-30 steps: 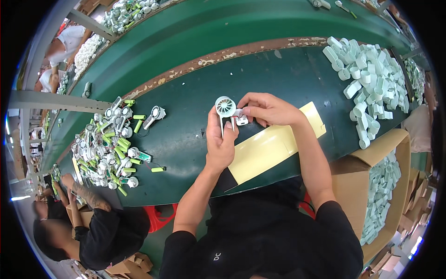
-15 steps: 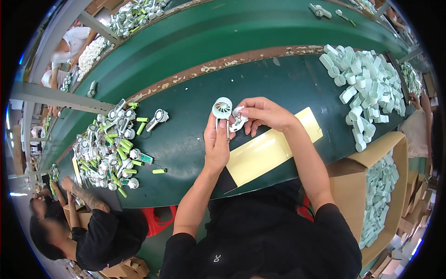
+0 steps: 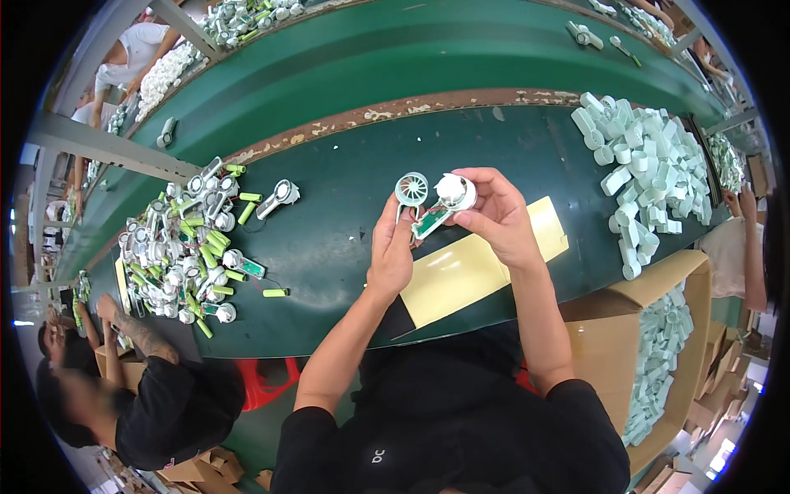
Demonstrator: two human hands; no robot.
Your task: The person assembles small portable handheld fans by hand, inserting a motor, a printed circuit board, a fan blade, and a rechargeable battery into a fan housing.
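My left hand (image 3: 390, 255) is closed on a pale green fan housing (image 3: 411, 188), whose round spoked grille stands up above the fingers. Closed round the side of a fan assembly (image 3: 454, 189) is my right hand (image 3: 506, 221). That assembly has a white round head and a narrow stem with a green circuit board (image 3: 426, 223). The stem's lower end reaches my left fingertips, beside the housing. Whether the two parts touch there, I cannot tell. Beneath my hands lies a yellow sheet (image 3: 457, 276) on the dark green table (image 3: 329, 247).
Left is a heap of fan assemblies with green batteries (image 3: 181, 255), with one loose assembly (image 3: 278, 198) beside it. Pale green housings (image 3: 638, 165) pile up at the right. A cardboard box (image 3: 601, 354) holds more. A green conveyor belt (image 3: 370, 58) runs behind; a co-worker (image 3: 173, 395) sits at left.
The assembly in my right hand has turned, so its round head and circuit board now show. My right fingers have shifted to its side. The housing has moved slightly right in view.
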